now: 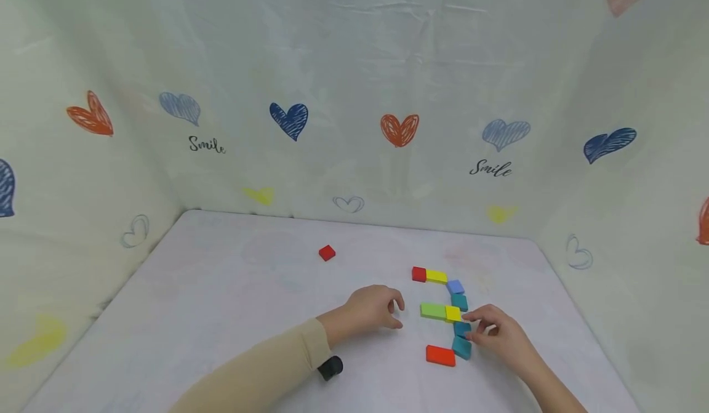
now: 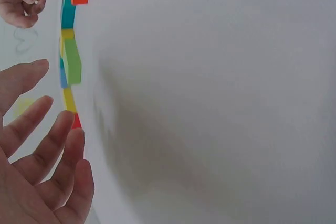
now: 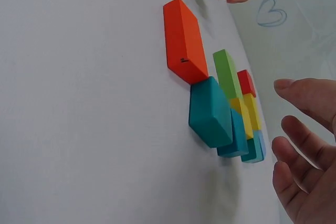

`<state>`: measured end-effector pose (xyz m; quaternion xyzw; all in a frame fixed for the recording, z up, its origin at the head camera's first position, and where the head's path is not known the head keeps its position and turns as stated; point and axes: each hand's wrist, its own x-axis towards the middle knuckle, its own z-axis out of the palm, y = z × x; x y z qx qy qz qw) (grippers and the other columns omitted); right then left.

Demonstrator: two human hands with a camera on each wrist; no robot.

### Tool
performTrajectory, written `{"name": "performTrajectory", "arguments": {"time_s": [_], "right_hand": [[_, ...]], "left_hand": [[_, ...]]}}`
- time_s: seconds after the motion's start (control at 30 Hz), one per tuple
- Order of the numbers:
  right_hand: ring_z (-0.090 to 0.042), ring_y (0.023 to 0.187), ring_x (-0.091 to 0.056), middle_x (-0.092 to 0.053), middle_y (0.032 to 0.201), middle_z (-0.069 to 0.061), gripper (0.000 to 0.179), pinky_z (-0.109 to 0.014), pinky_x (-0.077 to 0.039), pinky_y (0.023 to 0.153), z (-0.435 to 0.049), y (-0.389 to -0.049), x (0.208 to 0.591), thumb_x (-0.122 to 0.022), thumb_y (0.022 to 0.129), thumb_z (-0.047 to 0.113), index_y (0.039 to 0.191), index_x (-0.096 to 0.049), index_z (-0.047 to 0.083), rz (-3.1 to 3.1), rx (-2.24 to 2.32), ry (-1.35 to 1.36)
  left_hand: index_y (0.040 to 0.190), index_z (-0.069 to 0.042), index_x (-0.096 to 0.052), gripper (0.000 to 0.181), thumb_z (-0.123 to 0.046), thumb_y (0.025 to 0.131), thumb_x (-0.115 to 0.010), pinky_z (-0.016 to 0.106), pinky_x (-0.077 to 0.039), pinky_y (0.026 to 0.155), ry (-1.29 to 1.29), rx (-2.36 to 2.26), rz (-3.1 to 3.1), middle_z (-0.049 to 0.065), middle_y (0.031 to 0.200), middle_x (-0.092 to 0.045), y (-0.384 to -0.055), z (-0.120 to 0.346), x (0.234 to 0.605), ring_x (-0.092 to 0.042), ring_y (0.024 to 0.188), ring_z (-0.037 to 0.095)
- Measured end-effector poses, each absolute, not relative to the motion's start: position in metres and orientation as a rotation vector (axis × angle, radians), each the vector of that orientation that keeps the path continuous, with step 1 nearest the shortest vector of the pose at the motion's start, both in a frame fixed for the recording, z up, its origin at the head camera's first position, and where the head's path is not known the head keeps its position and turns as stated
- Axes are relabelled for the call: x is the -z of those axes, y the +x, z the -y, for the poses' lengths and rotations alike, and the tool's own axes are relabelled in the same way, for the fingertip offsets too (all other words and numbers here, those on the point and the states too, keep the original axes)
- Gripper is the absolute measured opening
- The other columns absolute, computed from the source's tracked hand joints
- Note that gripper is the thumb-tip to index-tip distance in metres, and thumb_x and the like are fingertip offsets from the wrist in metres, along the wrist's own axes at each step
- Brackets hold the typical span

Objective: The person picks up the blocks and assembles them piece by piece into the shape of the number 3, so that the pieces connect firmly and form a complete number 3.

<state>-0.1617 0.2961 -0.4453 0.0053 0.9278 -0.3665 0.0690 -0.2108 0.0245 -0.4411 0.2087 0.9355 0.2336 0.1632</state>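
Observation:
Coloured blocks lie on the white table in a shape like a reversed E. Its top row has a red block [image 1: 419,274] and a yellow block [image 1: 436,277]; a blue block [image 1: 455,287] and a teal block [image 1: 459,303] follow downward. A light green block [image 1: 432,311] meets a second yellow block [image 1: 453,314] in the middle. Below are two more teal blocks [image 3: 210,111] and an orange-red block [image 3: 185,40]. My right hand [image 1: 501,336] hovers by the right side, fingers loosely bent, holding nothing. To the left, my empty left hand [image 1: 373,308] has its fingers loosely curved.
A single red block [image 1: 327,253] lies apart, farther back on the table [image 1: 238,302]. A black object [image 1: 330,368] is at my left wrist beside the sleeve. A pale curtain [image 1: 343,62] printed with hearts stands behind and at both sides.

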Motion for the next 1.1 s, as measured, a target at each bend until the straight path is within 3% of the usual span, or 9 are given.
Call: {"name": "performTrajectory", "arguments": {"time_s": [0.7, 1.1], "right_hand": [[-0.018, 0.082, -0.052, -0.061, 0.098, -0.003, 0.028, -0.024, -0.049, 0.065, -0.252, -0.2, 0.439, -0.079, 0.081, 0.01, 0.109, -0.072, 0.011, -2.794, 1.156, -0.243], [-0.017, 0.082, -0.055, -0.064, 0.102, -0.006, 0.027, -0.027, -0.048, 0.072, -0.225, -0.22, 0.444, -0.078, 0.082, 0.009, 0.108, -0.072, 0.01, -2.752, 1.21, -0.458]], "left_hand": [[0.102, -0.02, -0.068, 0.027, -0.026, 0.08, -0.081, 0.028, -0.045, 0.066, 0.439, -0.675, -2.768, -0.007, 0.079, -0.055, -0.242, 0.034, 0.445, -0.052, 0.075, 0.012], [0.102, -0.02, -0.067, 0.028, -0.025, 0.079, -0.082, 0.032, -0.045, 0.067, 0.321, -0.716, -2.814, -0.006, 0.081, -0.056, -0.262, 0.065, 0.449, -0.053, 0.074, 0.014]]}}
